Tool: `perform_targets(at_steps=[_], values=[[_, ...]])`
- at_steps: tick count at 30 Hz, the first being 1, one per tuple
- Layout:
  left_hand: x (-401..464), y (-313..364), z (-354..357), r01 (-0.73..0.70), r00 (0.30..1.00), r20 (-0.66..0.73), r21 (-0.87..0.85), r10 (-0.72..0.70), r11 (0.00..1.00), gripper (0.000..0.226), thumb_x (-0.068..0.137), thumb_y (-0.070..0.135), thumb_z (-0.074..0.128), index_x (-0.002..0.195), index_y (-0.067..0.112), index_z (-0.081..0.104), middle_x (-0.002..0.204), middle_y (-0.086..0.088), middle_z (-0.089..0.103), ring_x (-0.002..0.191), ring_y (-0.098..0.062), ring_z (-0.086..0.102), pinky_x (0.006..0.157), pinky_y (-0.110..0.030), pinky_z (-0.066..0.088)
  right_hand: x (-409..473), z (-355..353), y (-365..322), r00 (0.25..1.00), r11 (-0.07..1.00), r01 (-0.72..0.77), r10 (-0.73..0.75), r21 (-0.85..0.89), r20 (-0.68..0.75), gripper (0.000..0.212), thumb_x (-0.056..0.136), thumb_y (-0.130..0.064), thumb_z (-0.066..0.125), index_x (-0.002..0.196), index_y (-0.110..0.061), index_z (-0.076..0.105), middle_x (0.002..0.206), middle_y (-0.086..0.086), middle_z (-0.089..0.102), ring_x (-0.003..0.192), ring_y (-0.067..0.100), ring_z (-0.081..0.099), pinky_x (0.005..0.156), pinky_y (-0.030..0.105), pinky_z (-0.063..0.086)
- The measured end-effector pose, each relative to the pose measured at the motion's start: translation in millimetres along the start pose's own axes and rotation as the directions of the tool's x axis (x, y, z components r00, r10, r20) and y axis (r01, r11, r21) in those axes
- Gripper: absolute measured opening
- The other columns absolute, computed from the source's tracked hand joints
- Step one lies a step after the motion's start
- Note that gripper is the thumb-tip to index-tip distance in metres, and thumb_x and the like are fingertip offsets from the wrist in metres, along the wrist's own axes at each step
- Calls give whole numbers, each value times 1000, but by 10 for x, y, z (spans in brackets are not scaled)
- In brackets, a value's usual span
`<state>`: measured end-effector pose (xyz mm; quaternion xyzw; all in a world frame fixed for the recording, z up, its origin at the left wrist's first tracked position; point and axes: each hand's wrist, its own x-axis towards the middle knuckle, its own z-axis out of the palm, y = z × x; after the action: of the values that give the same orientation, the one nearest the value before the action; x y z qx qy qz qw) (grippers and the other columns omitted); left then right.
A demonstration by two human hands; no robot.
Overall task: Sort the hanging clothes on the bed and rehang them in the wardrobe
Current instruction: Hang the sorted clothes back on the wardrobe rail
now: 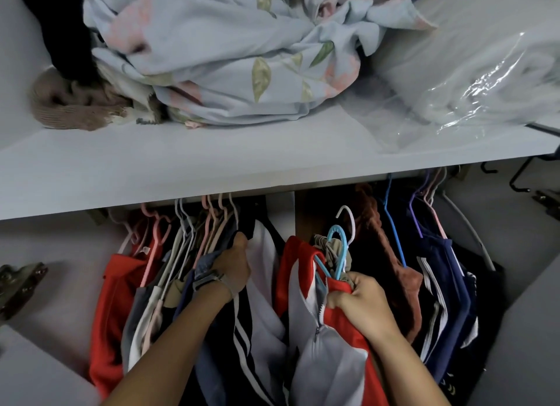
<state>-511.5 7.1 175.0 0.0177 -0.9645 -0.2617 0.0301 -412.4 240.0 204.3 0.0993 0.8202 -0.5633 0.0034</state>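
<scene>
Far left of the left hand (231,269): red top (115,308) on a pink hanger (151,254), then a packed row of pale hangers hooked under the shelf (181,163).

Left hand: arm reaches up and forward from bottom centre, wrist straight, watch strap (209,279) on it. Fingers curled and pressed together into the hung clothes, shoving them left; thumb up. Not pinching one garment, as far as I can tell. Just right of it, a dark piece with white stripes (242,342) and a pale one hang in the gap.

Right hand (360,302): arm comes from bottom right, wrist bent a little inward. Fingers closed tight on the collar of a red-and-grey zip jacket (321,345) bunched with a khaki garment (331,251), right below the blue hanger (338,248); a white hanger hook (347,220) stands behind it. Hooks look free of the rail, which is hidden by the shelf edge.

Handling guess: fabric is light, soft, floppy and will slide off a thin hanger if tipped. Better hold is the hanger neck, not the cloth.

Right of that hand: rust knit (394,269), navy striped tops (445,284) on blue and purple hangers, already hung.
</scene>
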Motion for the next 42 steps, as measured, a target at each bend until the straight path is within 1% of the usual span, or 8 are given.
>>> perform_targets(at_steps=[10, 14, 16, 23, 27, 30, 37, 42], values=[[-352, 16, -370, -80, 971, 214, -113, 103, 990, 10, 97, 22, 39, 105, 21, 33, 71, -11, 56, 57, -21, 58, 40, -26, 43, -83, -30, 10, 1000, 999, 8, -8, 31, 6, 12, 65, 5, 67, 61, -6, 63, 58, 14, 65, 52, 24, 57, 52, 36, 48], [-547, -166, -678, -185, 894, -435, -136, 109, 973, 19, 88, 17, 54, 104, 24, 47, 86, -8, 62, 73, -26, 62, 58, -38, 50, -94, 87, 10, 1000, 1000, 7, -7, -6, 8, 10, 64, 3, 69, 61, -4, 62, 60, 17, 64, 53, 28, 56, 54, 42, 51], [-516, -403, -682, 36, 823, -569, 50, -1, 998, 33, 83, 26, 62, 112, 16, 51, 105, -13, 55, 94, -34, 55, 75, -42, 47, -97, 157, 2, 1000, 1000, 8, -8, -26, 7, 7, 64, 2, 69, 63, -2, 63, 62, 18, 65, 54, 29, 58, 54, 44, 52], [-358, -751, -381, 351, 912, -33, -449, -408, 821, 60, 73, 67, 59, 114, 28, 38, 86, -6, 65, 70, -25, 64, 65, -30, 52, -79, 234, 32, 1000, 1000, -2, 2, -3, -25, 10, 63, 2, 71, 59, -4, 63, 60, 18, 65, 54, 28, 59, 56, 46, 52], [-331, -746, -279, 329, 878, 34, -766, -477, 552, 33, 89, 34, 61, 75, 5, 57, 50, -7, 55, 42, -19, 49, 45, -22, 40, -53, 239, -2, 999, 1000, -1, 1, -7, -32, 10, 64, -1, 70, 59, -7, 65, 60, 12, 67, 60, 32, 64, 60, 45, 54], [-304, -843, -237, 367, 821, 24, -787, -570, 496, 31, 89, 26, 56, 82, -3, 64, 58, -10, 57, 51, -23, 52, 49, -22, 43, -35, 249, -56, 999, 1000, 1, -1, 0, -33, 7, 64, 1, 69, 62, -3, 63, 60, 12, 66, 56, 27, 61, 60, 42, 54], [-447, -1280, -657, 461, 757, -103, -615, -645, 640, 35, 90, 30, 56, 107, 1, 65, 87, -20, 67, 84, -30, 63, 81, -34, 47, 27, 233, -70, 999, 1000, -1, 1, 8, -43, 9, 61, -2, 68, 65, 1, 60, 64, 17, 66, 54, 22, 59, 58, 43, 53], [-593, -655, -586, 484, 820, -385, 71, -424, 872, 67, 79, 46, 65, 117, -7, 49, 120, -28, 51, 110, -42, 49, 89, -44, 42, 35, 281, 1, 1000, 1000, -7, 6, -7, -23, 11, 62, -2, 67, 69, 3, 60, 66, 19, 65, 55, 24, 60, 58, 43, 54]])
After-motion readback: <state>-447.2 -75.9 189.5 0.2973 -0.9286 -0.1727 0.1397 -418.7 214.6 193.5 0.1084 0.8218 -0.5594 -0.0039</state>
